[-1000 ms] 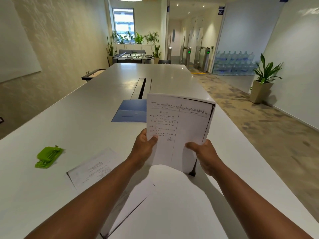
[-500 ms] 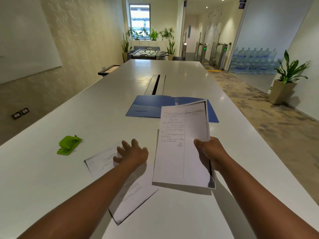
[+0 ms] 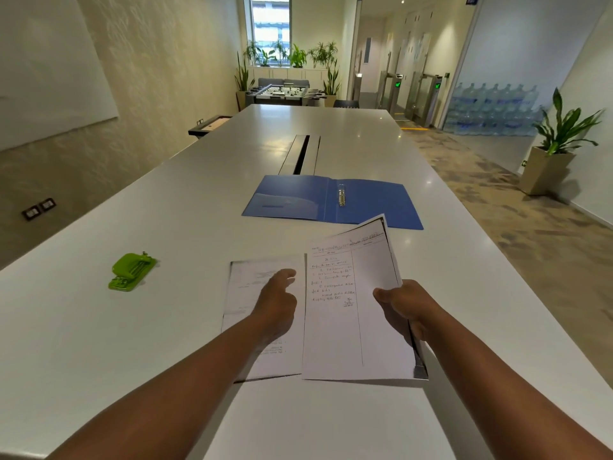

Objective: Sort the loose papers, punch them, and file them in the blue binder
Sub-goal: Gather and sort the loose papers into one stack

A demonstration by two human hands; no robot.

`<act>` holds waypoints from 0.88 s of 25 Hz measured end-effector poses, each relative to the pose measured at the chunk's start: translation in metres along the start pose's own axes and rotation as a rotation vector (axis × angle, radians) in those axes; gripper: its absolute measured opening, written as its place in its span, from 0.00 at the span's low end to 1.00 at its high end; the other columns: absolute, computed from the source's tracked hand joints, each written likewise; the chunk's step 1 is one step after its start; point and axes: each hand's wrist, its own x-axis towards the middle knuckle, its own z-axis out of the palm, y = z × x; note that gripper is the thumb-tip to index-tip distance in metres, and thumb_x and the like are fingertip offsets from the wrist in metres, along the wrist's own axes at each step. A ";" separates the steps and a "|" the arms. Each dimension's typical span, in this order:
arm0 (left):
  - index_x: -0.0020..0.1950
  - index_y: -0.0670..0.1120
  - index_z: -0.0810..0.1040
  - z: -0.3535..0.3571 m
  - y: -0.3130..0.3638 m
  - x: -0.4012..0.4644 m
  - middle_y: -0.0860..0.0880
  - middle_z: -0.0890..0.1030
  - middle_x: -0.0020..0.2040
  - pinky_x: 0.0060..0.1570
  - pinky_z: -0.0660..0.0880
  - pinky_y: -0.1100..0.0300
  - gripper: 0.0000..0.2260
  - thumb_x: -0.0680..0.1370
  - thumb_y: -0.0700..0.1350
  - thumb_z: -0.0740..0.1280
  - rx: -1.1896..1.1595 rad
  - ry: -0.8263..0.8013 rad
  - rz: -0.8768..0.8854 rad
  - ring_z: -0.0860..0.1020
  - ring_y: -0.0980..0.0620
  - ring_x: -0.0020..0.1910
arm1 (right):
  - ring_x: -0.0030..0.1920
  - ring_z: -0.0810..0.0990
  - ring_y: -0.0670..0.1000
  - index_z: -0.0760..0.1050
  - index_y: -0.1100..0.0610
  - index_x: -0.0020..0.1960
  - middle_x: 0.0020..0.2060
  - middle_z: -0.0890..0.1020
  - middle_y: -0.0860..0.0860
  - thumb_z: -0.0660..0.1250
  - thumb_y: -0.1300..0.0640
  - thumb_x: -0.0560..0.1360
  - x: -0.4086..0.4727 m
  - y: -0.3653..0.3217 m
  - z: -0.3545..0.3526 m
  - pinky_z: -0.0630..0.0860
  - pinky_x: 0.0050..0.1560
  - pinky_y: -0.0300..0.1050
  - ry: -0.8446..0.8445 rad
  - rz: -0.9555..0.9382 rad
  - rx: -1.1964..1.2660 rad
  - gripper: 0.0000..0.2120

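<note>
Fingers: the right hand (image 3: 403, 308) pinches the right edge of a small sheaf of white handwritten ruled sheets (image 3: 351, 303), thumb on top and the other fingers curled beneath; the left hand (image 3: 277, 302) rests on a white printed page (image 3: 247, 293) lying flat on the table, its fingers loosely bent with the forefinger reaching forward, gripping nothing that I can see.
Held sheaf: its far end lifts off the table and its near edge sits low, probably so the writing can be read and matched against the page beside it.
Printed page: it lies just left of the sheaf, its right edge under the sheaf's left edge; the left hand seems to pin it so it stays put or can be slid across.
Blue plastic ring binder (image 3: 331, 200): open flat farther along the long white table (image 3: 166, 327), rings up, apparently ready for filing.
Green two-hole punch (image 3: 132, 272): well apart to the left, untouched.
Stage: by my reading, sorting is under way; punching and filing are not yet done.
</note>
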 end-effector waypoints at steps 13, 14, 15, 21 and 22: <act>0.77 0.57 0.66 -0.053 0.025 0.026 0.47 0.62 0.78 0.71 0.65 0.45 0.24 0.81 0.55 0.63 1.187 -0.412 0.282 0.62 0.40 0.74 | 0.60 0.75 0.64 0.67 0.64 0.72 0.62 0.77 0.61 0.72 0.59 0.78 0.012 -0.004 -0.019 0.73 0.64 0.58 0.088 0.026 0.044 0.26; 0.73 0.57 0.70 -0.052 0.024 0.027 0.46 0.67 0.74 0.65 0.70 0.47 0.23 0.79 0.61 0.64 1.224 -0.343 0.278 0.66 0.40 0.69 | 0.62 0.75 0.65 0.67 0.63 0.72 0.63 0.77 0.62 0.72 0.59 0.78 0.012 -0.004 -0.021 0.72 0.65 0.60 0.097 0.029 0.047 0.26; 0.68 0.55 0.75 -0.051 0.023 0.029 0.47 0.70 0.68 0.58 0.72 0.49 0.24 0.77 0.65 0.65 1.214 -0.273 0.266 0.70 0.43 0.64 | 0.64 0.74 0.66 0.67 0.63 0.72 0.64 0.76 0.62 0.71 0.59 0.78 0.013 -0.005 -0.022 0.72 0.66 0.60 0.105 0.030 0.053 0.26; 0.47 0.47 0.78 -0.040 0.012 0.024 0.51 0.78 0.46 0.38 0.73 0.56 0.35 0.69 0.79 0.58 1.233 0.052 0.276 0.77 0.50 0.42 | 0.68 0.73 0.67 0.66 0.64 0.73 0.68 0.75 0.62 0.71 0.60 0.78 0.014 -0.004 -0.031 0.70 0.67 0.59 0.156 0.025 0.073 0.27; 0.43 0.48 0.78 -0.039 0.013 0.021 0.52 0.78 0.40 0.34 0.71 0.58 0.36 0.68 0.80 0.55 1.264 0.091 0.277 0.77 0.52 0.37 | 0.68 0.72 0.67 0.66 0.65 0.74 0.68 0.75 0.62 0.71 0.60 0.78 0.013 -0.003 -0.032 0.70 0.67 0.59 0.159 0.025 0.077 0.27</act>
